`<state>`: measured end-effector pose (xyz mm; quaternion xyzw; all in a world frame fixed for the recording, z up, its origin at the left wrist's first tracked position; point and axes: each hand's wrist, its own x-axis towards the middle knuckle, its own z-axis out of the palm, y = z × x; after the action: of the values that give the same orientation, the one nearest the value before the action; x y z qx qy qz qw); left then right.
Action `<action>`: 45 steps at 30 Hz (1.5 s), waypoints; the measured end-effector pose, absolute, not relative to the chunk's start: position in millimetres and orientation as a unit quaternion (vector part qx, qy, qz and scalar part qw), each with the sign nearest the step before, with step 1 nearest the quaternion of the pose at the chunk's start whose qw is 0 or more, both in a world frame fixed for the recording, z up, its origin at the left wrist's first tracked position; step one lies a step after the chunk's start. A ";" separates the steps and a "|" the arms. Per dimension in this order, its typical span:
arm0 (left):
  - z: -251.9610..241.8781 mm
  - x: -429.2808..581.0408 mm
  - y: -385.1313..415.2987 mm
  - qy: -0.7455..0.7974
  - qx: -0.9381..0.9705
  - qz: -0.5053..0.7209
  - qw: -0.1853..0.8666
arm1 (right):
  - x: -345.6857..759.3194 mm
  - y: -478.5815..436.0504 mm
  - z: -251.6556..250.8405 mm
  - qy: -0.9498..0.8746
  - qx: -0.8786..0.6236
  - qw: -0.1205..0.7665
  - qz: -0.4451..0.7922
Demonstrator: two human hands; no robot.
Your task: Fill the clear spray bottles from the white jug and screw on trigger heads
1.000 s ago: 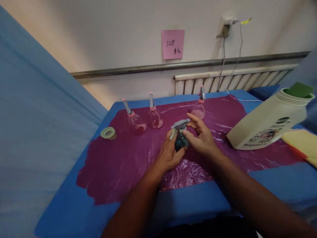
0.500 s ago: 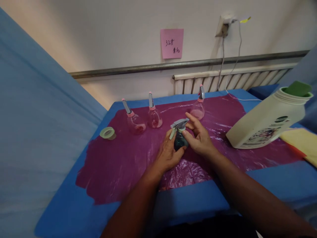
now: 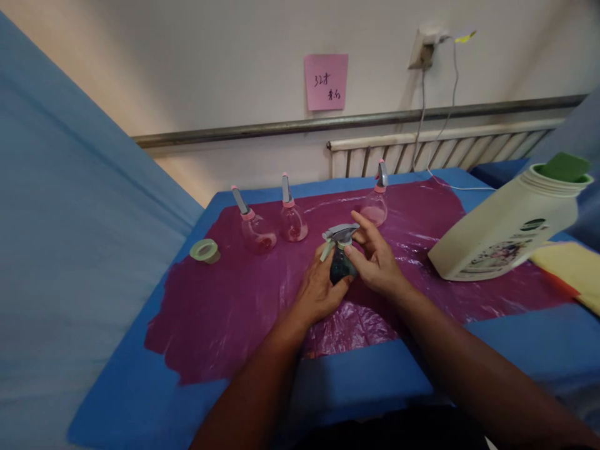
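Small dark-teal spray bottle (image 3: 341, 265): upright, near the middle of the worktop (image 3: 122, 387), over the magenta plastic sheet (image 3: 225, 312). Its base is hidden by the hands, so contact with the sheet cannot be confirmed.

Left hand (image 3: 319, 290): wrapped round the bottle's body from the near-left, fingers clamped on it.

Right hand (image 3: 375, 262): thumb and fingers (image 3: 352, 252) pinched at the collar under the grey trigger head (image 3: 340, 233), with the index finger alongside the head.

Judgement: the work is at the collar joint. To do it well:
- Hold the body firmly so it cannot spin.
- Put force on the collar only, never on the trigger lever.
- Hold the bottle vertical, as it looks filled.

Surroundings:
- Pink spray bottles along the far edge: a leaning one (image 3: 257, 232), an upright one (image 3: 292, 222) just beside it, and a third (image 3: 375, 209) just beyond the right hand.
- Green ring (image 3: 205, 250) near the left edge.
- White jug (image 3: 506, 231) lying tilted toward the right edge, with a yellow cloth (image 3: 572, 269) beside it.
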<state>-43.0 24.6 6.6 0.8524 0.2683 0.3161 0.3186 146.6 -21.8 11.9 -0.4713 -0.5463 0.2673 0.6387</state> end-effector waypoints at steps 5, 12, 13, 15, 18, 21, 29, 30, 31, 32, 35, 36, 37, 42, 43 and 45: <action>8.1 -40.6 25.3 0.267 0.850 0.320 0.321 | 147.5 -20.8 12.5 -0.526 -0.459 0.663 0.271; 11.5 -38.6 25.6 0.265 0.848 0.322 0.328 | 149.7 -20.7 10.4 -0.532 -0.469 0.656 0.259; 10.5 -39.0 25.0 0.270 0.847 0.320 0.329 | 150.2 -20.8 10.1 -0.528 -0.470 0.656 0.262; 7.0 -40.2 23.8 0.280 0.845 0.317 0.326 | 152.4 -20.3 11.3 -0.515 -0.482 0.657 0.268; 0.1 -41.9 23.9 0.293 0.841 0.325 0.317 | 160.5 -15.8 20.8 -0.494 -0.508 0.657 0.256; -3.8 -42.3 26.7 0.308 0.833 0.342 0.305 | 172.4 -2.9 38.7 -0.498 -0.518 0.655 0.234; -1.2 -41.0 27.6 0.292 0.857 0.337 0.257 | 180.5 76.6 68.4 -0.496 -0.594 0.616 0.147; -1.5 -41.2 27.4 0.291 0.860 0.335 0.251 | 178.0 88.1 67.4 -0.494 -0.599 0.614 0.138; -1.9 -41.3 27.3 0.289 0.863 0.334 0.245 | 175.0 98.9 65.6 -0.491 -0.606 0.612 0.131; -2.4 -41.6 27.4 0.287 0.866 0.333 0.240 | 171.9 108.6 63.0 -0.489 -0.613 0.608 0.124; -4.2 -42.1 28.2 0.282 0.870 0.334 0.228 | 163.3 129.4 52.3 -0.488 -0.636 0.588 0.110; -4.7 -42.1 28.3 0.283 0.871 0.333 0.225 | 161.4 133.5 48.7 -0.490 -0.643 0.578 0.107; -5.2 -42.1 28.4 0.283 0.871 0.333 0.223 | 160.0 136.4 45.5 -0.492 -0.651 0.569 0.105; -6.5 -41.3 27.1 0.285 0.873 0.327 0.225 | 160.6 141.9 40.4 -0.505 -0.677 0.528 0.086; -6.7 -41.1 27.0 0.286 0.873 0.324 0.226 | 161.5 142.2 41.3 -0.509 -0.679 0.522 0.083; -6.8 -41.1 27.0 0.290 0.873 0.317 0.230 | 163.4 142.3 43.4 -0.516 -0.683 0.511 0.077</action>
<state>-41.1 27.0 -6.8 0.8733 0.2902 0.3168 0.2297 163.4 142.3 43.4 -0.6832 -0.5157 0.0772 0.5112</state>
